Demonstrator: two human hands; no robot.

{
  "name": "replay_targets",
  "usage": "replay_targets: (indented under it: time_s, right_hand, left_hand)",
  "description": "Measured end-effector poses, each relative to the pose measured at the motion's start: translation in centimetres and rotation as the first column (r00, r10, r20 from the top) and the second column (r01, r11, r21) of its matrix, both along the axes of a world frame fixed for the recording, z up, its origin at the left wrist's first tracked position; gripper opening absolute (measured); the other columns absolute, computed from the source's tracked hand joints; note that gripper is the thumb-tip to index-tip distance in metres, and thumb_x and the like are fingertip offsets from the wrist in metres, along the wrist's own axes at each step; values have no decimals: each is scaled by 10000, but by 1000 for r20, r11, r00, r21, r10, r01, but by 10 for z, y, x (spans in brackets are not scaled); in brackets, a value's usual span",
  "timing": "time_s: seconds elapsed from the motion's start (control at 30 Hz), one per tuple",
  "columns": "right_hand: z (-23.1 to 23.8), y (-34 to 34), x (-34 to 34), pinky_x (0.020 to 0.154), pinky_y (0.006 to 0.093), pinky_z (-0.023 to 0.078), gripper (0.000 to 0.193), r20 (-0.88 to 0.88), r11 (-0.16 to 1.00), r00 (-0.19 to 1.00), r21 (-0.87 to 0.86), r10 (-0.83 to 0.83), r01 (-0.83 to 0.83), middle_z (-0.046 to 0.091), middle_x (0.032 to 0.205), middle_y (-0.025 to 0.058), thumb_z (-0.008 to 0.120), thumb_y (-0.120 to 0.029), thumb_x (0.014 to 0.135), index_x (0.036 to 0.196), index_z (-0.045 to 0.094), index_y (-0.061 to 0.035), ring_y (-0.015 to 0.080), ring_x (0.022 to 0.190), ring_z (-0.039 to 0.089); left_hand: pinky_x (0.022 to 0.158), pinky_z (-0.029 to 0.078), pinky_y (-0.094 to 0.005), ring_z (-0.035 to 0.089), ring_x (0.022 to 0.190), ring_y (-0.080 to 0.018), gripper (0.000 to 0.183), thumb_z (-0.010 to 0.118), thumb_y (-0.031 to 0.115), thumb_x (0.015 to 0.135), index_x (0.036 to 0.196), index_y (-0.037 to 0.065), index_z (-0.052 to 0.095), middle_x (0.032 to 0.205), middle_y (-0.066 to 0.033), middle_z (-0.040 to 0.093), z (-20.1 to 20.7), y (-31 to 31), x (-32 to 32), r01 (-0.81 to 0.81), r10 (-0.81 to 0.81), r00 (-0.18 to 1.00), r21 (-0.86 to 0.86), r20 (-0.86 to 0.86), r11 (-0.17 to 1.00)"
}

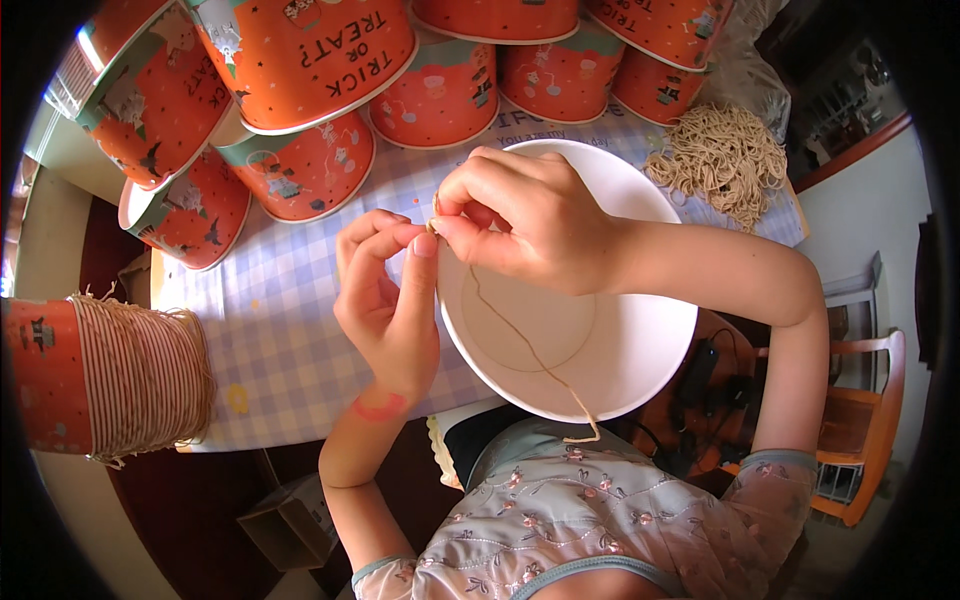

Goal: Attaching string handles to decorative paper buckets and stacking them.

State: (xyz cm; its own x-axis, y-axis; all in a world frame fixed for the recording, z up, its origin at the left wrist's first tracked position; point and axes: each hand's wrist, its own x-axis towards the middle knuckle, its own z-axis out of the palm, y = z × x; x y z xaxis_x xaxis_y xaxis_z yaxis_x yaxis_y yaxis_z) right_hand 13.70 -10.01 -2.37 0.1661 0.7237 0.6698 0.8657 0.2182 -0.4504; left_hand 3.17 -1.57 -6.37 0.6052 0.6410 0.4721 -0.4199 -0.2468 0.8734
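A large bucket with a white inside (640,350) is tilted with its mouth toward me, at the table's near edge. At its left rim my left hand (390,310) and my right hand (535,215) meet, fingertips almost touching. Both are closed in a pinch on a thin tan cord (530,348) where it meets the rim. From my right hand the cord's loose end hangs across the bucket's mouth, down past the near rim. Whether the cord passes through a hole there is hidden by my fingers.
Orange printed buckets (310,75) are stacked along the table's far side. A heap of loose tan cord (735,160) lies at the far right. At the left, an orange bucket wound with cord (145,375) lies on the checked tablecloth (290,370). A wooden chair (860,430) stands right.
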Motion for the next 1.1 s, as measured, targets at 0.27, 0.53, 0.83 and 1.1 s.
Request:
replay_targets:
  time_s: [0.27,0.53,0.83,1.1]
  right_hand:
    - [1,2,0,395,218,348,91,-3,1000,1000,-3,-7,7,491,580,35,570,-24,661,672,480,-26,114,444,453]
    - [-1,1,2,428,213,361,80,-103,1000,995,-21,1,-3,513,598,41,566,-32,677,692,488,-23,114,481,478]
    - [2,-2,2,403,189,342,81,-74,999,997,-40,-23,20,499,587,17,563,-27,679,699,485,-21,63,458,438]
    - [2,-3,2,394,181,343,77,-56,1000,998,-22,-10,9,489,585,12,555,-14,680,702,482,-19,54,464,438]
  left_hand:
    - [665,332,-210,408,726,-94,50,473,4,746,793,-1,489,811,-41,460,-6,4,-2,19,-2,993,-142,117,990]
    - [688,373,-198,464,784,-82,135,490,28,749,878,-8,509,837,-34,512,-2,23,7,326,-355,935,-373,-11,868]
    - [695,389,-211,486,774,-95,123,504,19,737,855,-10,525,817,-49,538,-5,23,11,500,-498,858,-417,121,759]
    - [692,390,-220,490,769,-103,134,505,33,740,863,-11,535,820,-62,545,-5,23,12,513,-506,851,-435,141,740]
